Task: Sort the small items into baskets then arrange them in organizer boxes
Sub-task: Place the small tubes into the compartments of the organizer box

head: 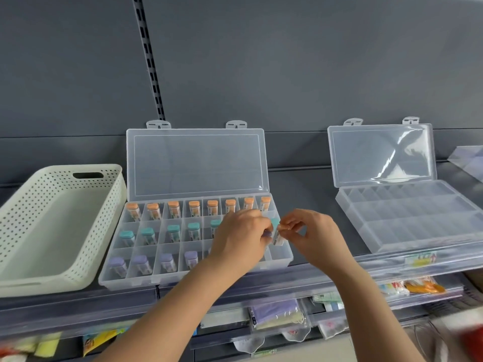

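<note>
Head view looks down on a dark shelf (308,199) where an open organizer box (112,273) sits with its clear lid standing up against the back wall. Orange-capped tubes (173,209) fill the back row one to a compartment, teal-capped tubes (147,235) stand in the middle row, and purple-capped tubes (142,262) stand in the front row.

Both hands meet over the right end of the box. Between them is a single teal-capped tube (275,231), held just above the rightmost middle compartments. The right grip (311,231) pinches it with thumb and forefinger, the other fingers loosely curled. The left grip (240,233) has its fingers curled against the tube's other side, grasping it too. A purple smudge shows inside those fingers, too blurred to identify.

A white perforated basket (115,205) sits just beside the box on the left. A second organizer box (366,231) lies well apart to the right, lid also raised. Packaged goods (274,313) hang on the shelves below.
</note>
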A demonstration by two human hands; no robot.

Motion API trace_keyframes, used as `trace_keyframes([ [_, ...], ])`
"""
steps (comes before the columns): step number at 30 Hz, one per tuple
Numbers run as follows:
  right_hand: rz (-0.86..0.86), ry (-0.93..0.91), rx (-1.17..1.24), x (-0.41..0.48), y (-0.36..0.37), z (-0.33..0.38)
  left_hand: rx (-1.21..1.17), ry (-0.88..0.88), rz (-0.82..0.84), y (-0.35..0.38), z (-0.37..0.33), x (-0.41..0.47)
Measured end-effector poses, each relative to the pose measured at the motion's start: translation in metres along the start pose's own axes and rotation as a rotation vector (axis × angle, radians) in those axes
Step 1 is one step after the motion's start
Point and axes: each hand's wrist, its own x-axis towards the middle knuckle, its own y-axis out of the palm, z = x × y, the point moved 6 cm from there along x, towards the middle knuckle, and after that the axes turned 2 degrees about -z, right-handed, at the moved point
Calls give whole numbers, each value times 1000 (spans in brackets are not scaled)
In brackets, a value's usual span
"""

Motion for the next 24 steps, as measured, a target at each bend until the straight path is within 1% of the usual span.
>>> trace_keyframes([
  [5, 31, -24, -43, -2, 8, -4, 95, -2, 14, 14, 3, -4],
  [9, 56, -62, -81, -3, 15, -5, 150, -15, 71, 26, 8, -9],
  [19, 137, -51, -103, -5, 27, -13, 202, 4, 91, 31, 10, -11],
  [24, 163, -44, -101, -6, 26, -15, 192, 8, 89, 31, 11, -14],
])
